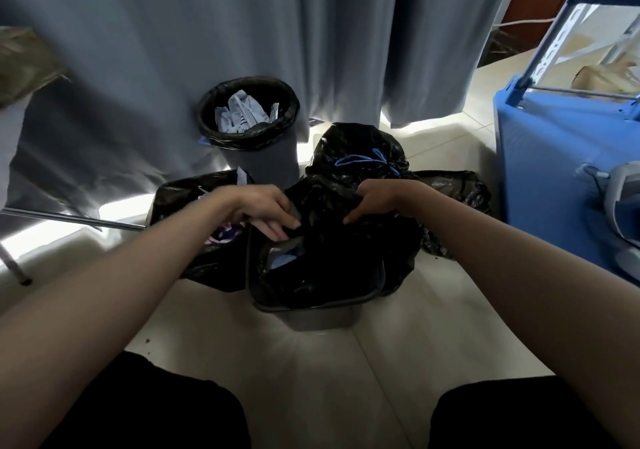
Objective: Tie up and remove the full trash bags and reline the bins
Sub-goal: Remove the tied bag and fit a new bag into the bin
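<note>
The black liner (pixel 332 251) sits in the near grey bin (pixel 311 317) on the floor. The left hand (pixel 266 211) and right hand (pixel 375 202) each pinch its thin film at the far rim. The film looks light, limp and slippery; gather it in bunches at the rim, not by single layers, which may tear.

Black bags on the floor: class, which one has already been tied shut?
The bag behind the right hand, cinched with a blue drawstring. The bag in the round bin gapes open, and both hands hold the near one.
</note>
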